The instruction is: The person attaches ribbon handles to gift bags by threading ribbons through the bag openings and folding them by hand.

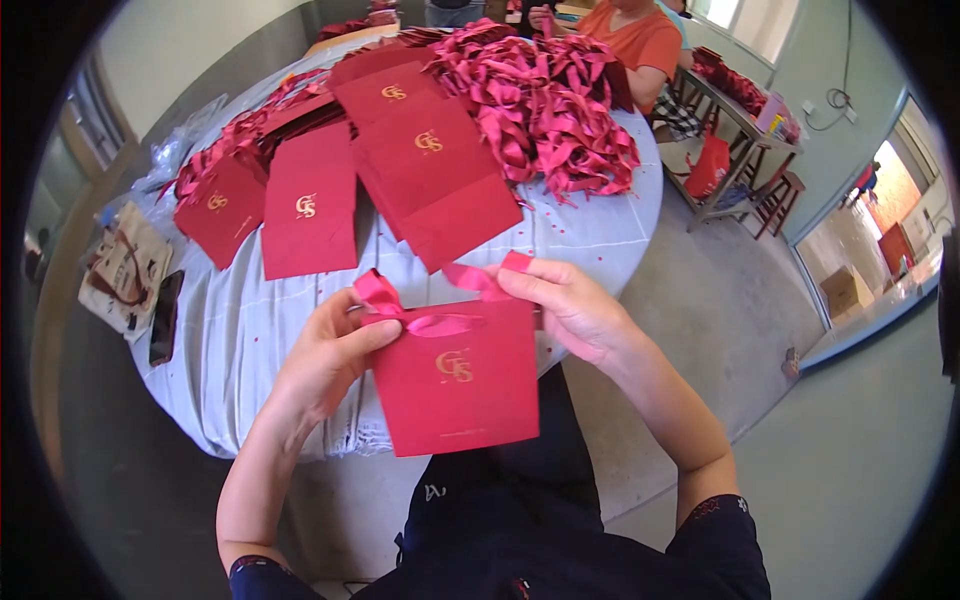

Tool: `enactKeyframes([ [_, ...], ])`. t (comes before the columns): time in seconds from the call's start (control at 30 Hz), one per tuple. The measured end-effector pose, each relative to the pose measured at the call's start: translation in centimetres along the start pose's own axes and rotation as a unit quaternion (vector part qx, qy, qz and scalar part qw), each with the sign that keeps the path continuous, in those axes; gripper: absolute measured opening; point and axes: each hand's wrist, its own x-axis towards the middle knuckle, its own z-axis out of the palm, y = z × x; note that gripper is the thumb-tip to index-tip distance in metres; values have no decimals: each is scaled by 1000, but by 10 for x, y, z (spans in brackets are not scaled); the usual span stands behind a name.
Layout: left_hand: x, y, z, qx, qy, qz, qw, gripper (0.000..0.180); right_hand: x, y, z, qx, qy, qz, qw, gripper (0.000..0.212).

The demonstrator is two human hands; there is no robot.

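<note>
A red paper gift bag (455, 400) with a gold emblem hangs upright between my hands, just off the table's near edge. My left hand (335, 350) pinches its top left corner, thumb in front, beside a loop of pink ribbon (378, 290). With thumb and forefinger my right hand (565, 305) grips the ribbon's other end above the bag's top right corner. Part of the ribbon lies across the front of the bag below its top edge. Fingers behind the bag are hidden.
A round table (400, 290) under a pale cloth carries stacks of flat red bags (440, 180) and a large heap of pink ribbons (560, 120). At left lie a phone (166, 318) and a cloth bag (125, 270). A person in orange (635, 45) sits across; a bench (735, 130) stands right.
</note>
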Motion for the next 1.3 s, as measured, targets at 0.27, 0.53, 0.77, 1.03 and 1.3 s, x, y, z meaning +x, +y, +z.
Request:
enactKeyframes([
  [0.27, 1, 6, 6, -11, -80, 18, 997, 52, 4, -3, 3, -73, -18, -84, 994, 40],
  [0.53, 14, 12, -11, -59, -73, 138, 986, 44, 12, 3, -6, -6, -21, -59, 998, 56],
  [0.77, 25, 21, -26, -74, -48, 177, 980, 32, 18, 3, -2, -91, -30, -99, 990, 57],
  [1.03, 30, 18, -23, -46, -34, 178, 982, 27, 38, 3, -9, -87, -41, -143, 985, 36],
  [1.3, 35, 13, -28, -52, -32, 169, 984, 13, 44, 5, -10, -119, 8, -191, 974, 26],
])
